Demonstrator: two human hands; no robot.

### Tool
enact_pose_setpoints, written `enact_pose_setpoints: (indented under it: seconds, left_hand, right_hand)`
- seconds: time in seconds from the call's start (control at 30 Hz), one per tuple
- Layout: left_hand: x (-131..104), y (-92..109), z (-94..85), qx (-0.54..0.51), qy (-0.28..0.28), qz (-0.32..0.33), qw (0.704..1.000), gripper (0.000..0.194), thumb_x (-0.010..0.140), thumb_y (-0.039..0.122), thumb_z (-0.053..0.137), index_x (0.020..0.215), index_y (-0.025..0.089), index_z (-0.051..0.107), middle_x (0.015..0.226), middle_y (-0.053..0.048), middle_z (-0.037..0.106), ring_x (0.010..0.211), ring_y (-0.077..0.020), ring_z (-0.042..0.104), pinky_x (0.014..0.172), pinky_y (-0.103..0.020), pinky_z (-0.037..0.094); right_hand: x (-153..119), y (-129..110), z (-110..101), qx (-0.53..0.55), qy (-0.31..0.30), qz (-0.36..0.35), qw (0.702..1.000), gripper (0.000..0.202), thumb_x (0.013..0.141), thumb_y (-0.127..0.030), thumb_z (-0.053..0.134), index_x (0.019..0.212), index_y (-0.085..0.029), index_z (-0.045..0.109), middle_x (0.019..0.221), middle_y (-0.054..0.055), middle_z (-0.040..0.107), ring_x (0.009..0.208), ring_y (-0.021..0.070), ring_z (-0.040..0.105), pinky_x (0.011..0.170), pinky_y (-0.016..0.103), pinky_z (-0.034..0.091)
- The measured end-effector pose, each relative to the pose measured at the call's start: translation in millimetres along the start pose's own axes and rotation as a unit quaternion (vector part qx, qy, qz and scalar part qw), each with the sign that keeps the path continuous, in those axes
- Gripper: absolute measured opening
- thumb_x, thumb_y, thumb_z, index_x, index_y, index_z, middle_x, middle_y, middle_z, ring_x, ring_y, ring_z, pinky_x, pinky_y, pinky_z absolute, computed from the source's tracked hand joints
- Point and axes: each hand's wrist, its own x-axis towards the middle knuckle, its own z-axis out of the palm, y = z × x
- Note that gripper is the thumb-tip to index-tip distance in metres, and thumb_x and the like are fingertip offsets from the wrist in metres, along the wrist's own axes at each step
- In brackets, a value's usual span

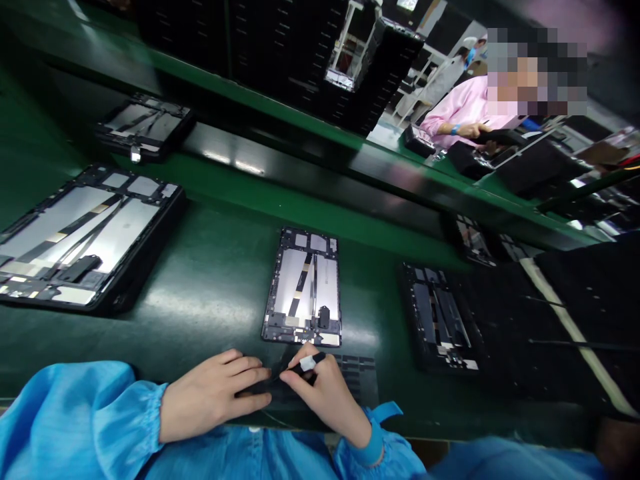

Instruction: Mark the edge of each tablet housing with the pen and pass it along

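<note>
My right hand (325,393) pinches slim black tweezers (311,363) with a white band of tape near the rear end. Their tip points left, close to the fingertips of my left hand (217,393). That hand lies palm down with stretched fingers on a dark sheet (367,380) bearing rows of black strips. Just beyond both hands lies a tablet without its back cover (327,280), showing a silver inner plate, flat cables and a black part near its lower end. My hands look apart from this tablet, though its near edge is close to my right fingers.
Stacked opened tablets (107,227) stand at the left, with another stack (150,127) behind on the shelf. More opened tablets (440,320) are at the right beside black padded material (555,320). Across the green bench, a person in a pink top (463,107) works.
</note>
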Motion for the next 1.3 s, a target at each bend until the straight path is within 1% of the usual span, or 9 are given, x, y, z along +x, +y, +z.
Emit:
enact_pose_setpoints:
  seconds: [0.2, 0.3, 0.4, 0.47, 0.57, 0.77, 0.9, 1.1, 1.3]
  left_hand:
    - [0, -1, 2.7, 0.0, 0.002, 0.0, 1.0, 0.041, 0.115, 0.022, 0.032, 0.119, 0.028, 0.072, 0.122, -0.002, 0.072, 0.112, -0.0201, 0.058, 0.094, -0.034, 0.036]
    - [-2, -1, 4.5, -0.01, 0.002, 0.004, 1.0, 0.034, 0.114, 0.022, 0.038, 0.12, 0.028, 0.071, 0.124, -0.003, 0.071, 0.112, -0.0206, 0.058, 0.093, -0.034, 0.038]
    - [-2, -3, 3.4, -0.041, 0.005, -0.004, 0.999, 0.025, 0.11, 0.019, 0.049, 0.121, 0.027, 0.07, 0.125, -0.004, 0.07, 0.108, -0.0205, 0.06, 0.089, -0.032, 0.042]
    - [1, -6, 0.8, -0.066, 0.009, -0.024, 0.997, 0.026, 0.108, 0.015, 0.05, 0.122, 0.026, 0.069, 0.123, -0.005, 0.07, 0.103, -0.0193, 0.061, 0.085, -0.031, 0.044]
    - [6, -15, -2.9, -0.047, 0.018, -0.065, 0.997, 0.031, 0.109, 0.01, 0.044, 0.125, 0.022, 0.067, 0.117, -0.006, 0.07, 0.096, -0.0177, 0.062, 0.08, -0.03, 0.046]
    - [9, -33, 2.4, 0.046, 0.067, -0.082, 0.993, 0.028, 0.111, 0.012, 0.042, 0.123, 0.019, 0.066, 0.117, -0.006, 0.07, 0.101, -0.0205, 0.061, 0.086, -0.033, 0.048]
    - [7, -33, 6.4, 0.05, 0.072, -0.087, 0.992, 0.028, 0.111, 0.011, 0.042, 0.123, 0.018, 0.066, 0.119, -0.006, 0.07, 0.104, -0.0214, 0.059, 0.09, -0.034, 0.047]
    - [8, -32, 5.9, 0.047, 0.084, -0.087, 0.992, 0.026, 0.111, 0.012, 0.043, 0.122, 0.017, 0.066, 0.117, -0.006, 0.071, 0.103, -0.0207, 0.059, 0.089, -0.033, 0.047]
    - [9, -32, 3.6, 0.046, 0.075, -0.091, 0.992, 0.026, 0.111, 0.012, 0.044, 0.122, 0.019, 0.066, 0.116, -0.006, 0.071, 0.101, -0.0198, 0.061, 0.088, -0.033, 0.05]
  right_hand:
    - [3, 6, 9, 0.026, 0.003, -0.005, 1.0, 0.015, 0.088, -0.035, 0.072, 0.083, -0.021, 0.068, 0.072, -0.001, 0.066, 0.063, 0.0167, 0.063, 0.063, 0.029, 0.048]
    - [4, 9, 4, 0.164, 0.003, 0.018, 0.986, 0.031, 0.088, -0.049, 0.072, 0.079, -0.022, 0.06, 0.069, -0.001, 0.065, 0.059, 0.0163, 0.066, 0.057, 0.027, 0.052]
    - [10, 3, -14, 0.258, 0.02, 0.029, 0.966, 0.047, 0.085, -0.064, 0.074, 0.079, -0.022, 0.054, 0.071, -0.002, 0.068, 0.054, 0.0141, 0.068, 0.053, 0.025, 0.055]
    - [22, -7, -29, 0.251, 0.037, 0.021, 0.967, 0.05, 0.083, -0.067, 0.076, 0.079, -0.022, 0.055, 0.071, -0.002, 0.069, 0.056, 0.0141, 0.071, 0.053, 0.023, 0.056]
    - [45, -21, -43, 0.235, 0.014, 0.033, 0.971, 0.053, 0.078, -0.068, 0.079, 0.08, -0.021, 0.054, 0.066, -0.002, 0.069, 0.058, 0.0167, 0.075, 0.05, 0.022, 0.056]
    - [79, -23, -36, 0.223, -0.046, 0.073, 0.971, 0.056, 0.071, -0.067, 0.082, 0.083, -0.023, 0.051, 0.055, -0.006, 0.064, 0.054, 0.02, 0.076, 0.043, 0.02, 0.055]
    - [81, -20, -31, 0.219, -0.055, 0.076, 0.971, 0.054, 0.073, -0.066, 0.081, 0.084, -0.023, 0.05, 0.056, -0.006, 0.065, 0.055, 0.0188, 0.076, 0.047, 0.02, 0.057]
    - [80, -19, -30, 0.205, -0.067, 0.071, 0.974, 0.049, 0.077, -0.063, 0.078, 0.087, -0.022, 0.053, 0.058, -0.005, 0.066, 0.058, 0.0205, 0.077, 0.051, 0.024, 0.059]
    - [78, -18, -28, 0.199, -0.052, 0.069, 0.976, 0.047, 0.079, -0.063, 0.077, 0.087, -0.022, 0.055, 0.06, -0.004, 0.066, 0.06, 0.021, 0.077, 0.053, 0.025, 0.06]
